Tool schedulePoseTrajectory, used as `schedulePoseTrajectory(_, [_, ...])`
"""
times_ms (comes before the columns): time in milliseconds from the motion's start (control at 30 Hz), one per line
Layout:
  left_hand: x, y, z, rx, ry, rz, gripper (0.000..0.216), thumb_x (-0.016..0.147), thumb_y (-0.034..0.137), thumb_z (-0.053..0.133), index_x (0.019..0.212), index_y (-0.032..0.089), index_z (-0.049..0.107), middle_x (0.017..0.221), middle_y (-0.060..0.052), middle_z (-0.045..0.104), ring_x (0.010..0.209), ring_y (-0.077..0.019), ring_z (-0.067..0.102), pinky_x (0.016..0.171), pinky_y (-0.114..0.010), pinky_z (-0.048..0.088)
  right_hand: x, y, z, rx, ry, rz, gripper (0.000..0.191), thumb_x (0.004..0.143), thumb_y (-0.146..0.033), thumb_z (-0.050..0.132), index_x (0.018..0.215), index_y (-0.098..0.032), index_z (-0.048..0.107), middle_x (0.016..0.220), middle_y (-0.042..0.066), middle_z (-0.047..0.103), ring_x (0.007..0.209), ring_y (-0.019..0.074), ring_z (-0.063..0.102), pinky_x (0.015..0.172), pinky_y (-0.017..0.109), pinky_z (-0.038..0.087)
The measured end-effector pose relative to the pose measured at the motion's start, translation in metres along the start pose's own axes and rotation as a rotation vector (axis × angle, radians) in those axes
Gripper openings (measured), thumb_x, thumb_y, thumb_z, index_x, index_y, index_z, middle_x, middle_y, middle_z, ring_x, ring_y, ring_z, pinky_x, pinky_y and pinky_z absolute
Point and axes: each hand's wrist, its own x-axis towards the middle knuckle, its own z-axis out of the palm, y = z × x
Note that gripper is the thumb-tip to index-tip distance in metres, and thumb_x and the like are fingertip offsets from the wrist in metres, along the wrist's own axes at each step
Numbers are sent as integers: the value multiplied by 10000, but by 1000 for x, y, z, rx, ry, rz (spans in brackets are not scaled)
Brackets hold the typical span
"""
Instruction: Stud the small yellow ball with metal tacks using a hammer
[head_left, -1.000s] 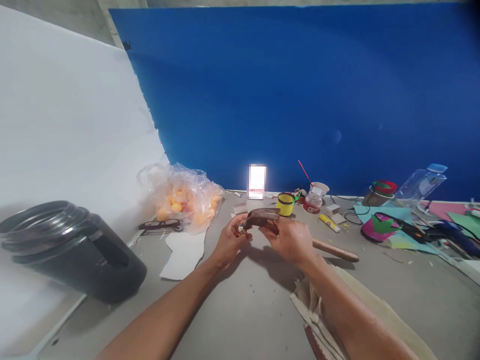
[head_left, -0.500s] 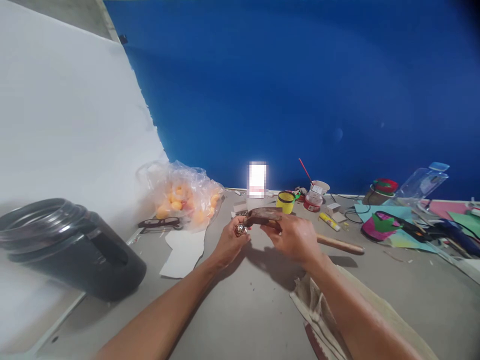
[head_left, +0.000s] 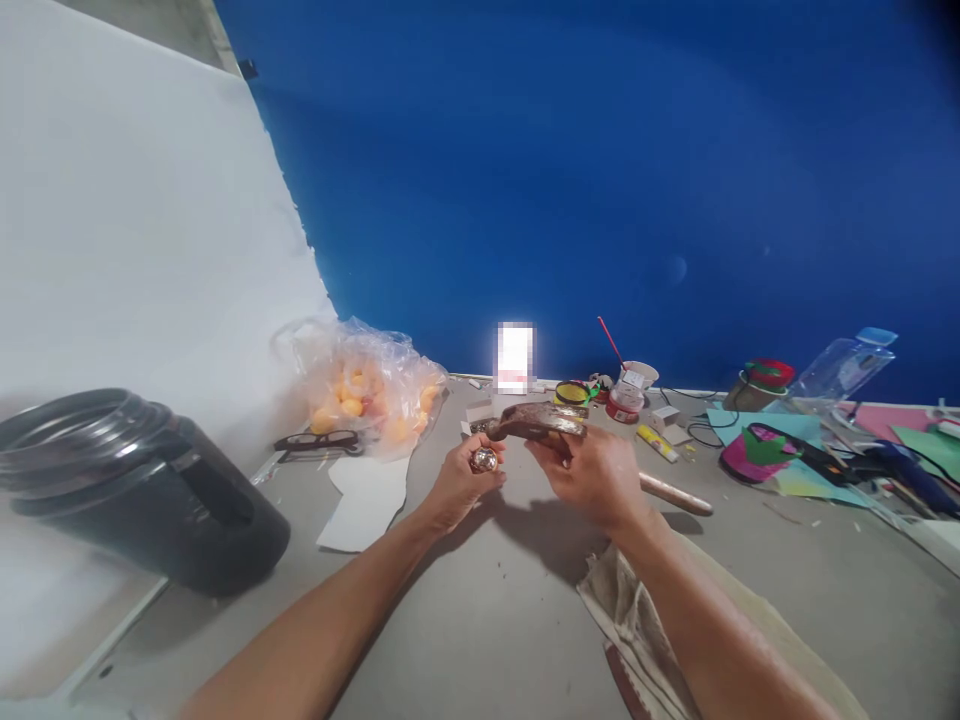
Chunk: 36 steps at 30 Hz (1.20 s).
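My left hand [head_left: 457, 485] is closed around a small shiny round bead-like object [head_left: 484, 460], pinched at the fingertips. My right hand [head_left: 589, 475] grips a hammer, fingers wrapped where the handle meets the head. The rusty brown hammer head [head_left: 536, 420] pokes out above both hands, and the wooden handle [head_left: 671, 493] runs back to the right over the grey table [head_left: 487, 620]. The two hands are close together, the bead just below the hammer head.
A dark plastic jar [head_left: 142, 490] lies on its side at the left. A plastic bag of orange pieces [head_left: 367, 392], glasses [head_left: 315, 441] and white paper [head_left: 367, 505] sit behind. A yellow cup [head_left: 571, 393], paint pots, coloured paper and a bottle [head_left: 844, 367] crowd the right. Cloth [head_left: 645, 630] lies under my right forearm.
The bead has come away from the hammer head and sits lower in my left fingers. My right hand tilted the hammer head slightly upward. The view shifted a little.
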Motion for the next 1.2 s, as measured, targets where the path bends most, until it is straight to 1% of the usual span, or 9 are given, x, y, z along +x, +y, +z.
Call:
schedulePoseTrajectory(133, [0, -1, 1, -121, -67, 1, 368, 665, 267, 829, 956, 177, 622, 837, 15, 583, 619, -74, 462, 583, -228, 352, 2, 1, 5, -12, -134, -19, 281, 914, -490, 608, 923, -238, 732, 795, 44, 768, 666, 204, 666, 573, 292, 254])
schedulePoseTrajectory(200, [1, 0, 1, -179, -83, -12, 355, 667, 264, 822, 934, 175, 604, 834, 15, 587, 589, -63, 440, 571, -233, 336, 2, 1, 6, -9, -122, -16, 287, 911, -500, 608, 929, -240, 730, 804, 43, 770, 679, 203, 669, 579, 288, 260])
schedulePoseTrajectory(300, [2, 3, 1, -220, -78, -35, 353, 639, 209, 806, 908, 178, 580, 712, 54, 522, 548, -59, 404, 540, -230, 293, 1, 1, 6, 1, -61, 2, 322, 924, -523, 579, 964, -245, 737, 810, 54, 769, 721, 216, 683, 599, 288, 289])
schedulePoseTrajectory(367, [1, 4, 1, -228, -61, -47, 355, 623, 176, 789, 895, 184, 561, 681, 72, 490, 541, -60, 410, 533, -228, 291, 1, -1, 7, 8, -80, 9, 322, 926, -514, 574, 986, -246, 742, 814, 55, 771, 721, 219, 685, 599, 291, 294])
schedulePoseTrajectory(500, [1, 4, 3, -235, -45, -55, 335, 620, 161, 761, 870, 184, 539, 756, 60, 531, 532, -44, 420, 525, -228, 296, 1, -3, 8, 17, -167, 27, 287, 915, -496, 587, 982, -267, 746, 820, 36, 778, 704, 219, 688, 589, 295, 276])
schedulePoseTrajectory(667, [1, 6, 2, -274, -97, -127, 385, 618, 139, 736, 935, 193, 525, 655, 94, 470, 508, -43, 370, 516, -218, 254, 2, -2, 2, -14, -94, 61, 360, 926, -543, 559, 955, -236, 744, 802, 68, 765, 746, 239, 700, 604, 299, 297])
schedulePoseTrajectory(867, [2, 5, -1, -267, -52, -136, 424, 602, 122, 710, 958, 203, 496, 692, 97, 478, 479, -26, 341, 499, -220, 236, 3, -3, 6, 49, -217, 69, 274, 910, -493, 597, 924, -257, 736, 827, 39, 780, 744, 225, 699, 602, 295, 290])
schedulePoseTrajectory(1067, [2, 6, -3, -310, -67, -147, 422, 617, 134, 768, 955, 199, 523, 677, 85, 490, 508, -46, 397, 519, -229, 283, 3, -2, 4, 1, -118, 91, 351, 936, -542, 549, 927, -239, 725, 834, 58, 777, 772, 244, 708, 622, 305, 310])
schedulePoseTrajectory(1200, [2, 7, -2, -371, -72, -179, 483, 594, 126, 819, 985, 193, 543, 725, 74, 517, 535, -43, 420, 531, -223, 302, 2, -5, 5, 3, -190, 63, 293, 923, -501, 579, 930, -248, 727, 820, 47, 776, 730, 230, 702, 595, 305, 278])
